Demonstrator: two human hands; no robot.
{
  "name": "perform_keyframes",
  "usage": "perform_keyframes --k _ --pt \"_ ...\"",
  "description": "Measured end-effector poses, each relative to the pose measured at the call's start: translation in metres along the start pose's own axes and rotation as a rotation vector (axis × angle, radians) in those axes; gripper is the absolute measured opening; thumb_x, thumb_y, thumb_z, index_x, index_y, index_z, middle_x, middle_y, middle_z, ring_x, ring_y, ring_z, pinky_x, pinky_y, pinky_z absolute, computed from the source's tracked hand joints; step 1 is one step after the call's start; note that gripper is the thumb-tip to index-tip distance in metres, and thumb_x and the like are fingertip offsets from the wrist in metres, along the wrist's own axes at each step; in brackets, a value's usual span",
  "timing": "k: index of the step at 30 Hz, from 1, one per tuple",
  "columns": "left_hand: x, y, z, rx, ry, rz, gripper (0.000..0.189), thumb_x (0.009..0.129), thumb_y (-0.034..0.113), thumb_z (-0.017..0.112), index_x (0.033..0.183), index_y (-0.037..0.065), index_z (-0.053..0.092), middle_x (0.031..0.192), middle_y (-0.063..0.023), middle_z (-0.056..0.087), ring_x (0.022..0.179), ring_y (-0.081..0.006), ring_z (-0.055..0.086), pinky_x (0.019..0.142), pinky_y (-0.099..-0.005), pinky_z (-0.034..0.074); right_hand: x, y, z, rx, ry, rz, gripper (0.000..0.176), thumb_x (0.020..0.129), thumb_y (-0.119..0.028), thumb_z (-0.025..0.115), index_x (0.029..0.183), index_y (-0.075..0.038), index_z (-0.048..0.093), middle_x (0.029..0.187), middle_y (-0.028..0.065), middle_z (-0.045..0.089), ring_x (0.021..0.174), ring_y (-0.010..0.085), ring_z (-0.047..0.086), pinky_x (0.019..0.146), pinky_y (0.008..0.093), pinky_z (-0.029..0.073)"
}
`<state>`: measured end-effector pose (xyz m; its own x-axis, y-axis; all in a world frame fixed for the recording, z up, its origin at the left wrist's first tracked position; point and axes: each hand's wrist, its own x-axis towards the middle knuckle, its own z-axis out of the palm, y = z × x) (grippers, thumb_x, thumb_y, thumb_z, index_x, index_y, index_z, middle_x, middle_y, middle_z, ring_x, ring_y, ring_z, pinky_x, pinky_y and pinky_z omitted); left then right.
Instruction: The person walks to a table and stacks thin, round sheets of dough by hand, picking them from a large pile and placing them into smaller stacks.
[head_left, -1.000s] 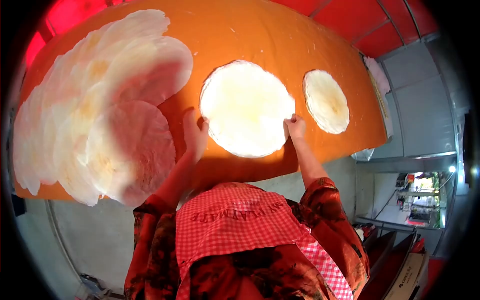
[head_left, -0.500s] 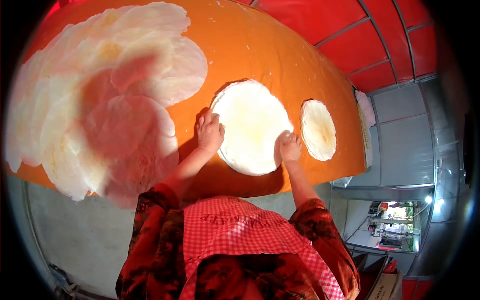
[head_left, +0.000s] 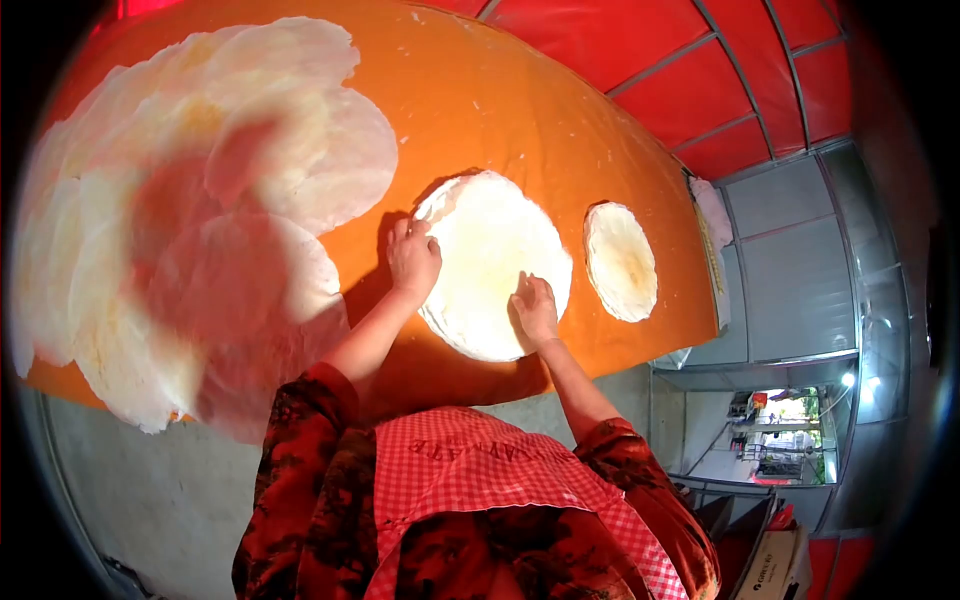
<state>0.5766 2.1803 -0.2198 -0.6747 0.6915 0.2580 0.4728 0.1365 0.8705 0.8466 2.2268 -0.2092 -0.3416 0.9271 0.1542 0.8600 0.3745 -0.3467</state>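
Note:
A pile of round, white, thin sheets [head_left: 490, 235] lies on the orange cloth in front of me. At its left edge is my left hand [head_left: 413, 262], fingers bent over the rim, with a lifted flap at the upper left. My right hand [head_left: 535, 308] rests on top of the pile, right of its middle, fingertips pressed together on the surface; whether they pinch a sheet is too small to tell. A smaller round pile [head_left: 621, 262] sits to the right. Many overlapping thin sheets [head_left: 330, 165] spread over the left side.
The orange cloth [head_left: 480, 100] covers a wide table. A pale bundle [head_left: 711, 212] lies at its right end. Red panels stand behind, and grey panels [head_left: 790, 270] to the right. At the lower right is a cardboard box [head_left: 775, 570].
My right hand has moved left from the pile's right edge onto its top. The pile's upper-left edge now shows a raised or folded flap. The whole view has shifted slightly.

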Motion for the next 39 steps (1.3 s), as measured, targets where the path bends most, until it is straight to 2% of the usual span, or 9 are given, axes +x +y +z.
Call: perform_keyframes --k 5,12,15,19,24,28,31,34,39 --pt "0.016 -0.011 0.009 0.134 -0.091 -0.04 0.008 0.076 0.01 0.066 0.082 0.006 0.062 0.095 -0.0144 0.062 0.095 -0.0361 0.057 0.079 -0.0474 0.047 -0.004 0.021 0.002 0.021 0.01 0.005 0.042 0.08 -0.01 0.071 0.117 -0.002 0.053 0.122 0.018 0.053 0.114 0.0342 0.052 0.1 0.0386 0.044" --pt "0.05 -0.02 0.008 -0.001 -0.465 -0.289 0.018 0.076 0.015 0.064 0.09 0.005 0.062 0.105 -0.0159 0.064 0.102 -0.034 0.06 0.083 -0.0448 0.049 0.002 0.085 0.025 0.209 0.16 -0.01 0.043 0.078 -0.007 0.071 0.117 -0.001 0.053 0.123 0.0191 0.053 0.11 0.0347 0.054 0.095 0.0402 0.046" --pt "0.056 -0.027 0.012 -0.025 -0.437 -0.346 0.026 0.074 0.019 0.068 0.094 0.004 0.062 0.107 -0.0163 0.065 0.103 -0.0328 0.061 0.085 -0.0425 0.049 -0.001 0.11 0.024 0.403 0.277 0.274 0.044 0.077 -0.007 0.072 0.116 0.001 0.052 0.115 0.0183 0.056 0.107 0.0322 0.055 0.09 0.0385 0.048" --pt "0.064 -0.054 0.031 -0.065 -0.491 -0.258 0.036 0.071 0.023 0.072 0.1 0.003 0.062 0.105 -0.0166 0.065 0.103 -0.0332 0.061 0.086 -0.0413 0.049 -0.008 0.129 0.018 0.267 0.378 0.427 0.045 0.078 -0.005 0.073 0.117 0.002 0.05 0.097 0.0093 0.058 0.088 0.0197 0.057 0.081 0.0316 0.049" --pt "0.074 -0.059 0.036 0.067 -0.602 -0.253 0.039 0.07 0.025 0.076 0.1 0.002 0.065 0.105 -0.0178 0.066 0.101 -0.0332 0.063 0.085 -0.0405 0.05 -0.013 0.128 0.012 0.404 0.241 0.536 0.035 0.079 -0.016 0.073 0.105 0.002 0.058 0.09 0.0081 0.062 0.083 0.0182 0.058 0.076 0.0308 0.049" --pt "0.076 -0.057 0.045 0.012 -0.529 -0.315 0.035 0.067 0.02 0.079 0.09 -0.003 0.068 0.085 -0.0178 0.07 0.076 -0.0272 0.068 0.071 -0.0366 0.052 -0.014 0.122 0.004 0.537 0.225 0.624 0.031 0.08 -0.019 0.073 0.099 0.002 0.06 0.086 0.0063 0.062 0.08 0.0174 0.059 0.073 0.0299 0.049" --pt "0.083 -0.077 0.058 -0.118 -0.659 -0.438 0.037 0.071 0.023 0.074 0.098 -0.002 0.069 0.097 -0.0202 0.069 0.095 -0.0354 0.066 0.084 -0.0403 0.051 -0.013 0.13 0.01 0.664 0.232 0.644 0.027 0.082 -0.017 0.072 0.096 0.004 0.062 0.084 0.0068 0.065 0.074 0.0164 0.06 0.068 0.0299 0.049" --pt "0.08 -0.064 0.054 -0.053 -0.553 -0.35 0.027 0.069 0.014 0.076 0.086 -0.004 0.066 0.085 -0.0167 0.07 0.075 -0.0281 0.067 0.07 -0.0368 0.052 -0.015 0.124 0.01 0.766 0.217 0.63 0.024 0.084 -0.015 0.069 0.098 0.002 0.06 0.078 0.0032 0.061 0.067 0.0124 0.055 0.06 0.026 0.046" --pt "0.068 -0.014 0.034 0.185 -0.415 -0.093 0.022 0.065 0.007 0.075 0.082 -0.004 0.064 0.082 -0.015 0.068 0.077 -0.0268 0.066 0.069 -0.0356 0.051 -0.017 0.135 0.015 0.899 0.198 0.702 0.026 0.084 -0.014 0.07 0.1 0.004 0.06 0.082 0.0049 0.063 0.068 0.0125 0.056 0.061 0.0254 0.046"
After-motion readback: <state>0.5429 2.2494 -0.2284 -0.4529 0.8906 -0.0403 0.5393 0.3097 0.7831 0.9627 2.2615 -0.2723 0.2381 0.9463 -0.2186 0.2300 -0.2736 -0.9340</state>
